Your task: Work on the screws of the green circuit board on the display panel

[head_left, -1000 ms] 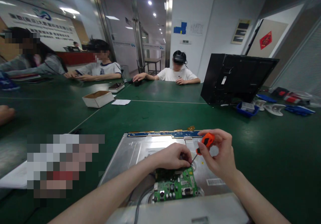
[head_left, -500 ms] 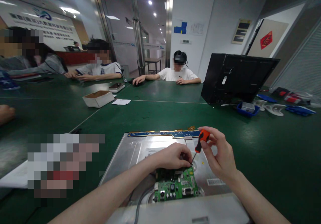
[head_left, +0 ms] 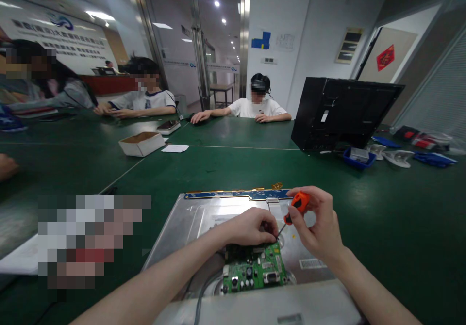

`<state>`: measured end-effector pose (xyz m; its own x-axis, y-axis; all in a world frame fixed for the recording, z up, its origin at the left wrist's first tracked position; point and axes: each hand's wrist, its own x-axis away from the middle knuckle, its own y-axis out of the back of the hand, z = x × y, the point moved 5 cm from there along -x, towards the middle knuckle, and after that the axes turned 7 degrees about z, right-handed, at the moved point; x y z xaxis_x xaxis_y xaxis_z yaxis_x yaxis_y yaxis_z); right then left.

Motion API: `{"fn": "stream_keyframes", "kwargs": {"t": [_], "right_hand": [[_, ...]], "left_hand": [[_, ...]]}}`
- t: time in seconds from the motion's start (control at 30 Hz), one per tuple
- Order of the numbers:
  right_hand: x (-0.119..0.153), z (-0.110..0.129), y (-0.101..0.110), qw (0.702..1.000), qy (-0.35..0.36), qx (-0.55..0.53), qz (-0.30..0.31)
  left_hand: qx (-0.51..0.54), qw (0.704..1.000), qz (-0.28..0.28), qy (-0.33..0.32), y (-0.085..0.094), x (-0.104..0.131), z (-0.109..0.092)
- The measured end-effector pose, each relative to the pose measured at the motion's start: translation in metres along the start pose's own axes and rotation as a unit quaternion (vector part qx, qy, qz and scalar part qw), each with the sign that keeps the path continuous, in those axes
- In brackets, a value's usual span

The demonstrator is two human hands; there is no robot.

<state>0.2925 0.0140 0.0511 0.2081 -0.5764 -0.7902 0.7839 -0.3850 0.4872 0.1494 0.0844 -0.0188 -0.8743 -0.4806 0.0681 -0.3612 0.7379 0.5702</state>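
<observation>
My right hand (head_left: pixel 320 223) grips a screwdriver (head_left: pixel 300 202) with an orange and black handle, tilted so its thin shaft runs down to the left. The shaft's tip meets the upper right corner of a green circuit board (head_left: pixel 255 268). Beside that tip, the thumb and fingers of my left hand (head_left: pixel 253 225) are pinched together; whatever they hold is too small to make out. Beneath both hands lies a silvery metal display panel (head_left: pixel 192 218), with a narrow blue circuit strip (head_left: pixel 233 195) along its far edge. A grey cable (head_left: pixel 204 291) runs past the board's left side.
A black monitor (head_left: pixel 345 111) stands at the right, with a blue tray (head_left: pixel 359 159) in front. An open white box (head_left: pixel 141 144) and a paper slip (head_left: pixel 175 148) rest farther back on the green table (head_left: pixel 225 165). Several people sit around the table.
My right hand has shifted slightly to the right at the top, and the screwdriver's handle leans farther over. Its tip stays at the board's corner; my left hand has hardly moved.
</observation>
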Motion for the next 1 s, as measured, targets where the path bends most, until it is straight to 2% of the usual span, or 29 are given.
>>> {"fn": "stream_keyframes", "kwargs": {"t": [0.47, 0.8, 1.0], "right_hand": [[-0.0028, 0.0027, 0.0009, 0.999, 0.021, 0.040, 0.015], [0.0021, -0.0013, -0.0010, 1.000, 0.002, 0.002, -0.031], [-0.0012, 0.0013, -0.0006, 1.000, 0.015, 0.017, -0.009]], "left_hand": [[0.002, 1.000, -0.002, -0.003, -0.0018, -0.0008, 0.0021], [0.010, 1.000, 0.003, 0.000, -0.0015, -0.0012, 0.0026], [0.008, 1.000, 0.002, 0.000, -0.0017, -0.0007, 0.0018]]}}
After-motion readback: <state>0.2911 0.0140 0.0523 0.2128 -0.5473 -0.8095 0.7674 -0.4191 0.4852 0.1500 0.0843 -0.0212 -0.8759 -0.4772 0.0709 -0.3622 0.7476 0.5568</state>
